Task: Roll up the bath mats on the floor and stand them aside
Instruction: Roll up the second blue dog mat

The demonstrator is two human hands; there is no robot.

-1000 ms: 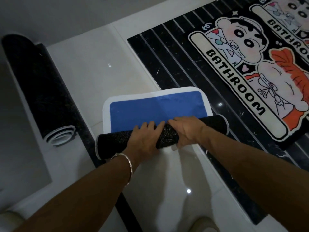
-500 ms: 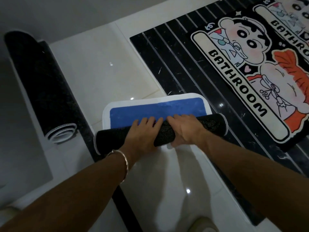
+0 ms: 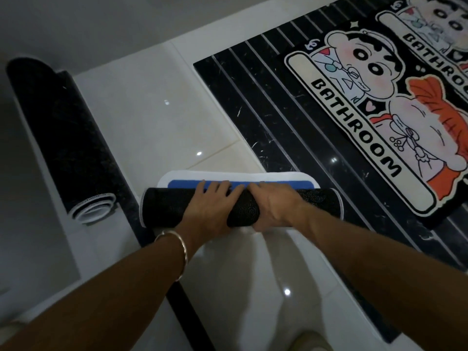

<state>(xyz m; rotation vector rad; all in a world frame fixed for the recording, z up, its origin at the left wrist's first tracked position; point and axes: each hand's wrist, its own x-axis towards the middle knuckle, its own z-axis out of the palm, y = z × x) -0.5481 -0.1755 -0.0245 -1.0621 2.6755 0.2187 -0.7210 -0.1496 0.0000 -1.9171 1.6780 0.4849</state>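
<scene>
i'm pressing my left hand [image 3: 210, 206] flat on the half-rolled blue bath mat [image 3: 167, 206], nubby black backing outward, my right hand [image 3: 274, 206] curling around it.

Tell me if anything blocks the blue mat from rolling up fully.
Nothing visible does. The left hand and right hand are on the roll; the flat blue strip ahead is bare. The cartoon mat lies apart to the right, the rolled black mat to the left.

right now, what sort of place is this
Most likely a home bathroom floor: glossy white floor tiles, a flat cartoon-print mat lettered BATHROOM, and a half-rolled blue bath mat with a white border and black backing.
</scene>
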